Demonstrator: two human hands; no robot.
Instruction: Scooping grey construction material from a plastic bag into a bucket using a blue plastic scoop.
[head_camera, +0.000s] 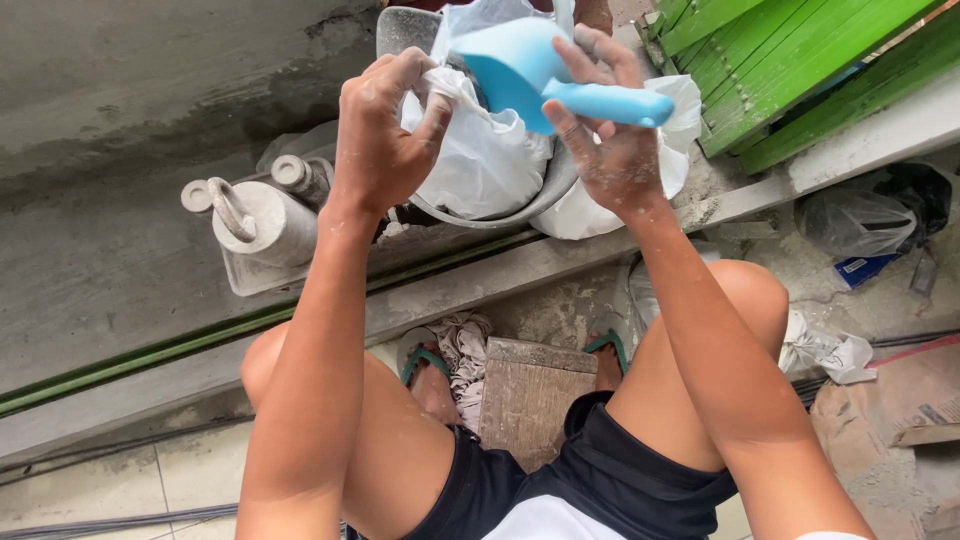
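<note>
The left hand (385, 130) pinched the rim of a white plastic bag (485, 150) sitting in a grey basin (540, 195) on the concrete ledge (560, 255). The right hand (610, 130) gripped a light-blue plastic scoop (530, 65) by its handle, its bowl over the bag's mouth.

Sitting in flat daylight, no hard shadows showing. Grey concrete wall (150, 90) filling upper left, staining dark near top. Concrete ledge (480, 275) running diagonally across, green strip (180, 345) tracing its lower edge. Green wooden slats (790, 60) leaning at upper right. Pale floor tiles (190, 475) lying lower left, dusting over with white powder. Crumpled plastic bags (870, 215) and paper scraps (830, 350) littering right side.
</note>
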